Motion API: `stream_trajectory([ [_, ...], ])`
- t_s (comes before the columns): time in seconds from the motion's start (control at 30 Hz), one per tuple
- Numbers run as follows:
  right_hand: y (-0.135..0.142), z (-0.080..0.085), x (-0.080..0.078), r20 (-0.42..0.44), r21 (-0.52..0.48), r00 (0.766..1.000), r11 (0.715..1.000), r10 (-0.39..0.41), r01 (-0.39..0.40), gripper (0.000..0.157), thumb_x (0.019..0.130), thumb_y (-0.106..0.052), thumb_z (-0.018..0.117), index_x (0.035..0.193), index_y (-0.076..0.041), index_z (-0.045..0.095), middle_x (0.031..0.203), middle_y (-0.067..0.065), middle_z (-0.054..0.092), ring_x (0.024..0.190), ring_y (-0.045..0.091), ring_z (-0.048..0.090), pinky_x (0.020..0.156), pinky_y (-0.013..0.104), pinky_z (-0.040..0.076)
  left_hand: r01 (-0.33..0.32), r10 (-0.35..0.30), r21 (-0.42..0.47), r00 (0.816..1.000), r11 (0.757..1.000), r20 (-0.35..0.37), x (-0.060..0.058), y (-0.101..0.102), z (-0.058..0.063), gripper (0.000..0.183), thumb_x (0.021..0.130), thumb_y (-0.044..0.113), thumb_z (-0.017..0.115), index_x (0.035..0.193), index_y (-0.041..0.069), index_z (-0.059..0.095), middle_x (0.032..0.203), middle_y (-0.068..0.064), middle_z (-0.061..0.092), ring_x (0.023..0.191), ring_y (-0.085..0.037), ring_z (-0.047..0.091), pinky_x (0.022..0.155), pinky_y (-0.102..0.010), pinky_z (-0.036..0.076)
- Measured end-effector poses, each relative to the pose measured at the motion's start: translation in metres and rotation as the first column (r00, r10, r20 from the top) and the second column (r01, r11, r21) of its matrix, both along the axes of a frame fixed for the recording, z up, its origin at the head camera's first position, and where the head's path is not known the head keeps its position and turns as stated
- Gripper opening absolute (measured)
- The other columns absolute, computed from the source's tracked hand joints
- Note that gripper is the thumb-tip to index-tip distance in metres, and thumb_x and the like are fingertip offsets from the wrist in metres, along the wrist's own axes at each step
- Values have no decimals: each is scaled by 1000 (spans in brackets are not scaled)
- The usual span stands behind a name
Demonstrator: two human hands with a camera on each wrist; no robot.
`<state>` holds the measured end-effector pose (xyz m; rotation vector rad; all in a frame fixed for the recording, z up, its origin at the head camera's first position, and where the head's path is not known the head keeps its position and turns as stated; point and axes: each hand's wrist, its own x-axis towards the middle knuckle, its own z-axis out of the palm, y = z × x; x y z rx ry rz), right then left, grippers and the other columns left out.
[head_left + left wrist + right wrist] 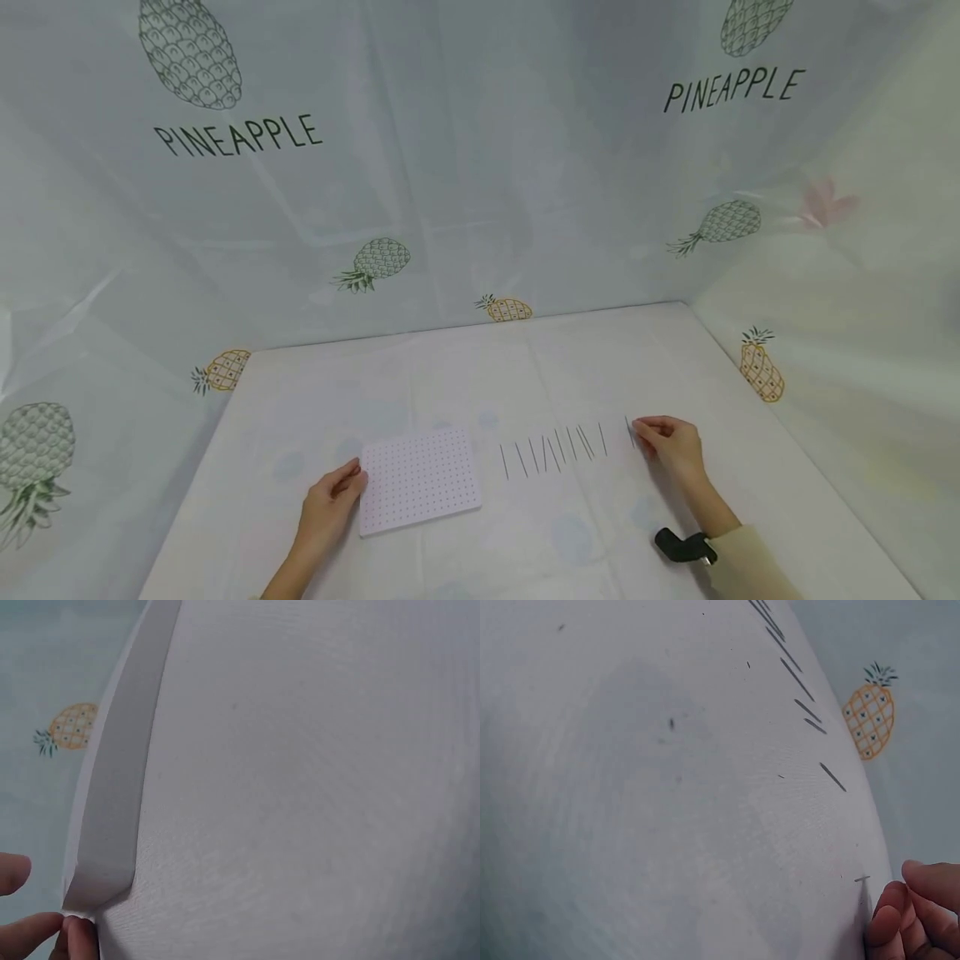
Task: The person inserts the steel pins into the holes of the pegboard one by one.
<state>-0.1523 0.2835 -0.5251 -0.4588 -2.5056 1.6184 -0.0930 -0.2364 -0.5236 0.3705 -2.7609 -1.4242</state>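
Observation:
In the head view a white pegboard (420,479), dotted with rows of small holes, lies on the table. My left hand (330,504) rests its fingertips against the board's left edge. The left wrist view shows its thumb (13,873) apart from the fingers, which touch near the corner of a white edge. To the board's right, several thin dark sticks (543,454) lie in a loose row. At the far right end of that row my right hand (675,446) pinches a thin dark stick (629,432) between thumb and fingers. Fingers hide part of the grip in the right wrist view.
A white cloth covers the table (480,379), and a pineapple-print curtain (480,167) hangs behind and at both sides. A black curved strap piece (684,546) sits at my right wrist, by the sleeve (750,562).

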Motion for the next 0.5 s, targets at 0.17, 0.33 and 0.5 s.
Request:
stream_trajectory([
  [0.17, 1, -6, 0, -34, 29, 999, 999, -21, 22, 28, 92, -12, 73, 105, 12, 69, 70, 4, 64, 54, 11, 53, 48, 24, 45, 14, -15, -30, 1000, 999, -11, 2, 6, -3, 48, 101, 22, 59, 141, -2, 52, 123, -15, 60, 111, -26, 55, 89, -26, 47],
  [0.33, -3, -8, 0, -70, 132, 997, 990, -36, 45, 24, 92, -12, 73, 102, 9, 72, 77, 8, 67, 61, 12, 53, 50, 23, 44, 33, -36, -43, 998, 999, -51, 3, 8, -6, 46, 100, 17, 61, 141, -4, 52, 117, -14, 60, 108, -25, 56, 86, -21, 48],
  [0.5, -9, -12, 2, -122, 205, 992, 977, -25, 50, 20, 91, -11, 74, 98, 7, 73, 82, 12, 69, 70, 13, 56, 57, 20, 44, 34, -36, -43, 998, 998, -52, 3, 7, -8, 47, 100, 15, 61, 141, -5, 50, 118, -16, 59, 109, -26, 56, 86, -19, 48],
])
